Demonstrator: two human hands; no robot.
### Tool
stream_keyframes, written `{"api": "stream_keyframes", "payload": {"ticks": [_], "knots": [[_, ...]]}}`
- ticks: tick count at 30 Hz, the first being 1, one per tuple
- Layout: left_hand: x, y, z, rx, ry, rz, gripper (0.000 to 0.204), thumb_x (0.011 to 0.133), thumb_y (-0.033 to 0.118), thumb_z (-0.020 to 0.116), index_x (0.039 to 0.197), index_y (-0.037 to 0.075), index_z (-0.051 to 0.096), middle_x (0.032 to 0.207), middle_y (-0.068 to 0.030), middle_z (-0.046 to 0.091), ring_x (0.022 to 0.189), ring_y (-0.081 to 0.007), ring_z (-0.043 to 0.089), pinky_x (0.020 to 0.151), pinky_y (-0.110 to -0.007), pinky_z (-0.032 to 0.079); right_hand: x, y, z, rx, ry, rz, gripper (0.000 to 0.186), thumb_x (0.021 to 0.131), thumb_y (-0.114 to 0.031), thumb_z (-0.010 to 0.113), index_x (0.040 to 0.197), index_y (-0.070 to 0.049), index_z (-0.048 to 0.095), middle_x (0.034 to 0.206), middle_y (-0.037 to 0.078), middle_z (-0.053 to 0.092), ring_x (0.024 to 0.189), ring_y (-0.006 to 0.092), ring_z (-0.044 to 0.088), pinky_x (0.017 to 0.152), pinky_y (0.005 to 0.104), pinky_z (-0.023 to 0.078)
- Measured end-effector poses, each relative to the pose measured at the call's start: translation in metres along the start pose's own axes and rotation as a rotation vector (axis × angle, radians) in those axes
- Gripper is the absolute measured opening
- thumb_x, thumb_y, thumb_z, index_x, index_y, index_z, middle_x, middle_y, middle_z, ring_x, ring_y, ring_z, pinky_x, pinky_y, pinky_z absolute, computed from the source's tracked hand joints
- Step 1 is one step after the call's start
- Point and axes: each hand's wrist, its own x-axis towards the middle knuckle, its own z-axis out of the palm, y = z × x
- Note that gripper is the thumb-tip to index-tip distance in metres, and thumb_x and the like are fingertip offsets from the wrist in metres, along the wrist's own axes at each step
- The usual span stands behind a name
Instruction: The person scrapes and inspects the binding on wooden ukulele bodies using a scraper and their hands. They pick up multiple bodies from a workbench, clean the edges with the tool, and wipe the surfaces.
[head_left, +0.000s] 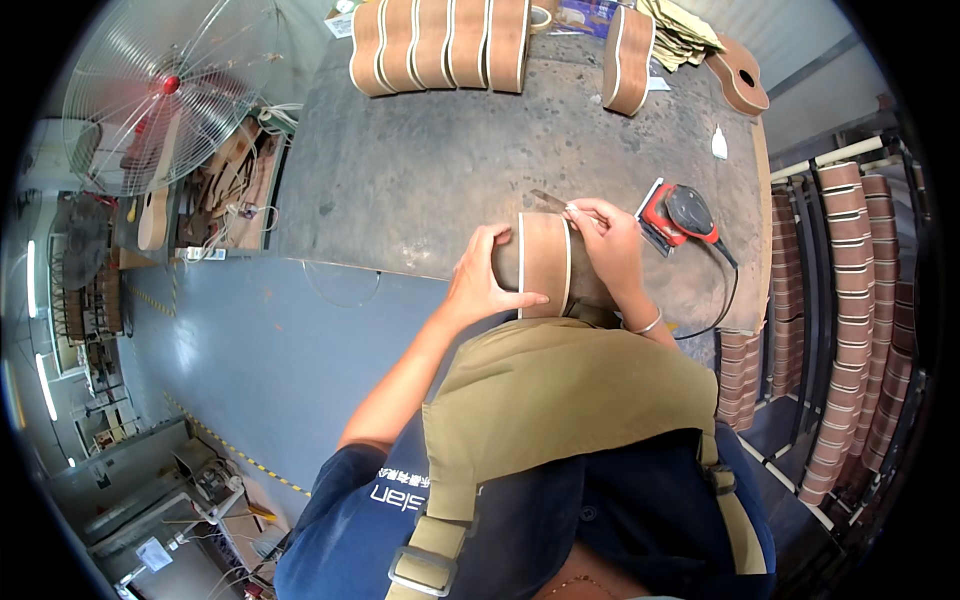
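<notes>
A small guitar-shaped wooden body (545,262), like a ukulele body, stands on its side at the table's near edge, against my apron. Its brown side with pale edge strips faces up. My left hand (478,280) grips it from the left, thumb laid over the side and fingers around the far end. On its right, my right hand (608,240) is closed, with thumb and fingertips pinched near the pale strip at the far right corner. A thin dark blade (549,199) sticks out left from those fingertips. The palm side of this hand is hidden.
A red and black sander (683,215) with a cord lies right on the dark table (400,170). Further off are several similar bodies (440,45), a single one (628,62), a white bottle (719,142) and sandpaper sheets (680,35). A large fan (172,85) stands left; racks (840,330) stand right.
</notes>
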Motion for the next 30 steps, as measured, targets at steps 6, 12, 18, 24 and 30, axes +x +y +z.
{"api": "stream_keyframes", "payload": {"ticks": [6,12,18,24,30], "knots": [[0.059,-0.022,-0.001,-0.182,0.029,-0.141,0.100,0.067,0.036,0.100,0.147,0.004,0.048,0.137,-0.0186,0.058,0.131,-0.0341,0.062,0.107,-0.045,0.052,0.045,0.015,0.012,-0.365,-0.206,-0.098,0.017,0.088,-0.016,0.080,0.095,-0.001,0.081,0.088,0.015,0.079,0.080,0.0227,0.076,0.074,0.0344,0.057],[0.103,-0.043,-0.022,-0.109,-0.199,-0.182,0.031,0.091,0.012,0.081,0.118,0.000,0.073,0.110,-0.0156,0.074,0.105,-0.0277,0.073,0.091,-0.040,0.057,0.076,0.039,0.023,-0.293,-0.469,0.130,0.017,0.086,-0.017,0.081,0.092,-0.001,0.081,0.080,0.015,0.078,0.074,0.0206,0.075,0.071,0.0355,0.058],[0.079,-0.013,-0.033,-0.038,-0.151,-0.021,0.016,0.094,0.000,0.071,0.108,0.002,0.079,0.086,-0.0121,0.073,0.074,-0.0226,0.067,0.071,-0.035,0.054,0.043,-0.005,0.008,-0.264,-0.456,-0.066,0.010,0.089,-0.011,0.080,0.095,-0.003,0.081,0.080,0.010,0.072,0.069,0.0154,0.064,0.063,0.0322,0.049],[0.021,0.020,-0.043,0.039,-0.007,0.206,0.028,0.085,-0.010,0.070,0.105,0.006,0.081,0.078,-0.0126,0.064,0.069,-0.0286,0.063,0.064,-0.037,0.050,-0.016,-0.048,0.002,-0.300,-0.325,-0.496,0.013,0.088,-0.001,0.076,0.100,-0.006,0.079,0.089,0.008,0.069,0.080,0.0267,0.061,0.070,0.0355,0.049],[-0.021,0.011,-0.028,0.164,0.154,0.480,0.031,0.082,-0.011,0.071,0.103,0.009,0.082,0.083,-0.0063,0.071,0.082,-0.0239,0.074,0.069,-0.036,0.059,-0.056,-0.015,-0.001,-0.441,-0.282,-0.835,0.030,0.082,0.000,0.075,0.111,-0.006,0.079,0.096,0.005,0.069,0.084,0.0250,0.064,0.072,0.0364,0.053]]}}
